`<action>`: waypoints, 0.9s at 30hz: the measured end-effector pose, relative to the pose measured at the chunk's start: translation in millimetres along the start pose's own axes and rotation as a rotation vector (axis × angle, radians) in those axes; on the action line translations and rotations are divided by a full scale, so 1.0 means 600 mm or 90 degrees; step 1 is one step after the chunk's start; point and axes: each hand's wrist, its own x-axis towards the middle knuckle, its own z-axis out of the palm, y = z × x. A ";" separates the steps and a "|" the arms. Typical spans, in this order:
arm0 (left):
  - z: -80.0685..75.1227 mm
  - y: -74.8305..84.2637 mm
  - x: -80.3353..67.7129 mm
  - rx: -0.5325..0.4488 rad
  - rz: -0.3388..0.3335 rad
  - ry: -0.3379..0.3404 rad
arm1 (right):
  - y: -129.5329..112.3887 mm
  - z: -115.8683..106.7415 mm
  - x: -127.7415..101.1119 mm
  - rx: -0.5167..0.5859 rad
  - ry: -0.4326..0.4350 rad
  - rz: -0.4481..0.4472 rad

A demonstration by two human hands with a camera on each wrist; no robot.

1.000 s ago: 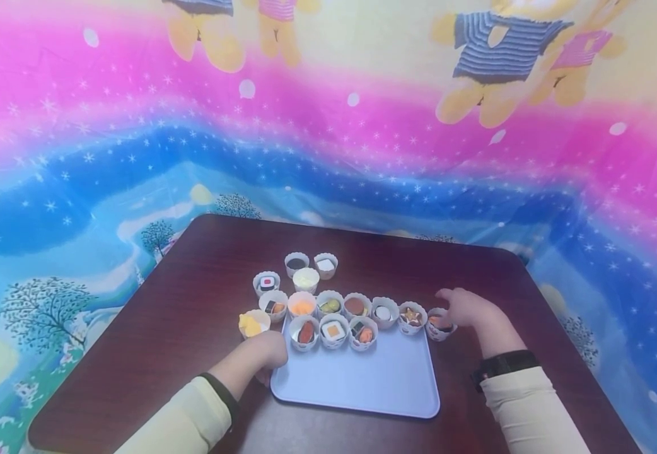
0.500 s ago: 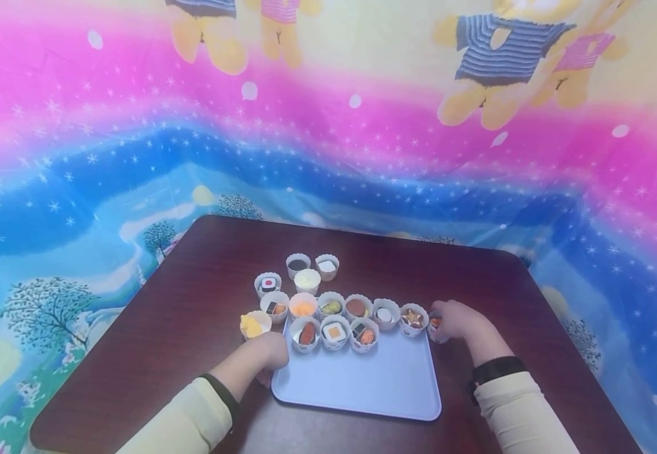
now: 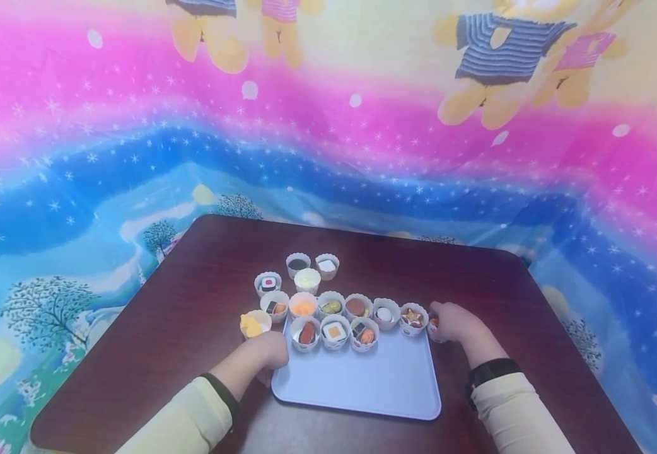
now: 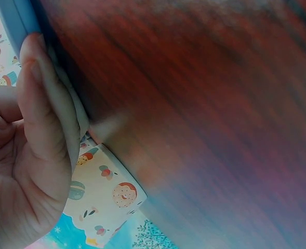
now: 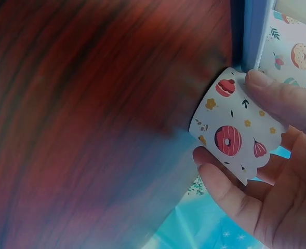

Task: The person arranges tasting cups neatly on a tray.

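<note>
My right hand [image 3: 458, 323] grips a paper baking cup [image 5: 230, 124] printed with donuts and cupcakes, standing just right of the pale blue tray [image 3: 362, 391]. In the right wrist view the thumb lies along the cup's side near the tray's rim, the other fingers round its far side; a bit of orange filling shows in the head view. At the tray's left side, my left hand [image 3: 266, 354] holds the rim, its fingertips [image 4: 36, 67] on the edge. Right behind that hand stands a cup with yellow pieces [image 3: 251, 325].
Several cups of toy-like food line the tray's back part, among them one with a star-shaped piece [image 3: 413, 318] and one with a white square [image 3: 334, 331]. Behind the tray stand more cups, such as one with dark filling [image 3: 297, 265]. All is on a dark wooden table [image 3: 419, 265].
The right hand has come down from above the rightmost cup and closed round it. Its forearm shifted slightly left. The left hand, tray and other cups have stayed in place.
</note>
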 end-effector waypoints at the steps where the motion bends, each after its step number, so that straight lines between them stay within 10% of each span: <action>1: 0.001 0.000 0.001 0.016 0.009 -0.001 | 0.000 0.000 0.000 0.001 -0.003 0.000; 27: -0.001 0.005 -0.008 -0.132 -0.065 0.000 | -0.009 -0.103 -0.018 -0.043 -0.013 -0.049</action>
